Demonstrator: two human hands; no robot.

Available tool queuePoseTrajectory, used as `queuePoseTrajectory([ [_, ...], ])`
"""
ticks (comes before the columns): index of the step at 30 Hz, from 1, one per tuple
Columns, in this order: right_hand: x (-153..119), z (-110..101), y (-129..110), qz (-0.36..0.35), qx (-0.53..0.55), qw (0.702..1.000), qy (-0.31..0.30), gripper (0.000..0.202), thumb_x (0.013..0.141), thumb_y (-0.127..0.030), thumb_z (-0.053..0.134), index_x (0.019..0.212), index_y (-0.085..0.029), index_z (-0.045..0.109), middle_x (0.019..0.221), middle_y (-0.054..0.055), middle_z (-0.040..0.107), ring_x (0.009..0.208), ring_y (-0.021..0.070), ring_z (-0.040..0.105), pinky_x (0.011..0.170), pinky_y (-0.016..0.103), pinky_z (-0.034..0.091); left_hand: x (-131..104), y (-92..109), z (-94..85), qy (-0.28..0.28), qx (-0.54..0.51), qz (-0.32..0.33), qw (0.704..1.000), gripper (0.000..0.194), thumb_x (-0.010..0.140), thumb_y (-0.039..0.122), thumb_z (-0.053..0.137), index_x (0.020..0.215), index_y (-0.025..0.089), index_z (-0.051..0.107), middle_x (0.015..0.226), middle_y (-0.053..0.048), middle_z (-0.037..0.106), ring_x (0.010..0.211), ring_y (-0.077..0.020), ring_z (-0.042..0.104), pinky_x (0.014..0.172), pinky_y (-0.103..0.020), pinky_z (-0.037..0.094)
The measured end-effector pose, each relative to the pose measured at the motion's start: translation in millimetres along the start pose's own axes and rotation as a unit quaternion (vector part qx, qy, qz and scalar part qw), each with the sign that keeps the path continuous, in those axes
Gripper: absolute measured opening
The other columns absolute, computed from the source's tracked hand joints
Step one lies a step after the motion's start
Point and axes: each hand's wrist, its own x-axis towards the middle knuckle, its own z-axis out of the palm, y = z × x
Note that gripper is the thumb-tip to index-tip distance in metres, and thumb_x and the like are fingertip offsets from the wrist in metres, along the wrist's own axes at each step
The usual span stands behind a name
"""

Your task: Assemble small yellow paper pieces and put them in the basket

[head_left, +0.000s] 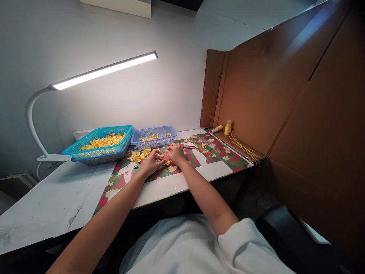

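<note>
Over camouflage-patterned sheeting (239, 160), the left hand (153, 163) and right hand (175, 153) are curled; any grip cannot be told. At their nine o'clock, thin, petal-shaped yellow pieces (140, 155) are heaped.

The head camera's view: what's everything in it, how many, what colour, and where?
Lamp: one, white, left
Wall: one, grey, back
Overhead objects: two, white and black, top
Table: one, white, centre and left
Mat: one, multicoloured, on the table
Mesh basket: one, turquoise, back left
Lower container: one, blue, beneath that basket
Second basket: one, periwinkle, back centre
Loose pieces: many, yellow, in both baskets, on mat
Slim tool: one, pinkish, mat's middle
Small item: one, silvery, mat's left
Containers: two, yellow, back right
Cords: several, yellow, right
Cardboard panels: several, brown, right
Dark object: one, black, lower right
Shirt: one, white, bottom
Left hand: one, bare, over mat
Right hand: one, bare, over mat
</note>
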Motion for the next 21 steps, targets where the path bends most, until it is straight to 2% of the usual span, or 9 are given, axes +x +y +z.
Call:
queuePoseTrajectory([
  [7,0.2,-0.1,0.0,0.01,0.007,1.0,0.004,0.014,0.088,-0.018,0.055,0.081,-0.018,0.067,0.095,0.005,0.063,0.096,0.0194,0.05,0.086,0.033,0.041,-0.1,-0.6,0.2,-0.001,0.002,0.008,1.0,0.038,0.065,0.039,0.068,0.089,0.023,0.043,0.067,0.003,0.07,0.062,-0.0173,0.063,0.058,-0.026,0.04],
  [14,0.5,1.3,0.8,-0.017,0.016,1.0,0.001,0.013,0.086,-0.016,0.057,0.078,-0.018,0.067,0.093,0.005,0.063,0.093,0.0188,0.05,0.086,0.032,0.04,0.9,-1.4,0.9,-0.001,0.001,-0.005,1.0,0.03,0.07,0.038,0.06,0.09,0.023,0.044,0.069,0.002,0.07,0.057,-0.0152,0.059,0.053,-0.025,0.036],
  [21,-2.4,-2.6,-5.8,-0.028,0.013,1.0,-0.008,0.013,0.086,-0.015,0.056,0.079,-0.018,0.067,0.092,0.004,0.062,0.093,0.0179,0.049,0.087,0.031,0.04,0.5,3.1,1.1,-0.007,-0.015,-0.001,1.0,0.036,0.064,0.039,0.066,0.089,0.023,0.046,0.067,0.002,0.068,0.064,-0.0187,0.064,0.055,-0.025,0.037],
])
